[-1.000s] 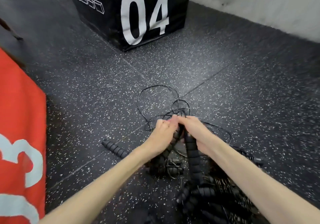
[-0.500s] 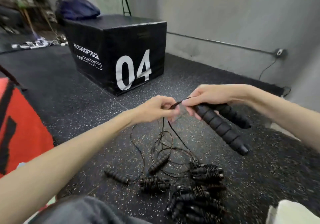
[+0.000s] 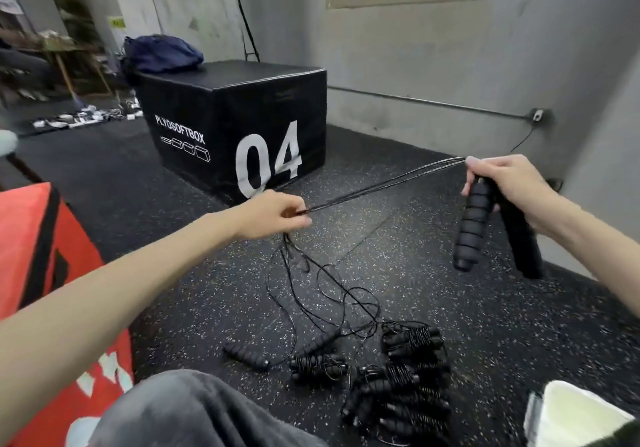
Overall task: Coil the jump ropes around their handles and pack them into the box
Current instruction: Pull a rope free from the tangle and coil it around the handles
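Red plyo box is sitting far left of the black 04 box, landmark here. Left hand is hovering just in front of the 04 box, pinching several strands of thin black rope between thumb and fingers. Rope is stretching taut rightward to the right hand, well right of the 04 box, which is gripping two foam handles together, fingers curled round their tops. Slack is hanging from the left hand down to the floor in front of the 04 box, beside the coiled ropes pile and one loose handle. White container is showing at lower right, possibly the packing box. Step looks like gathering and straightening rope; next is probably wrapping strands round the held handles, keeping tension.
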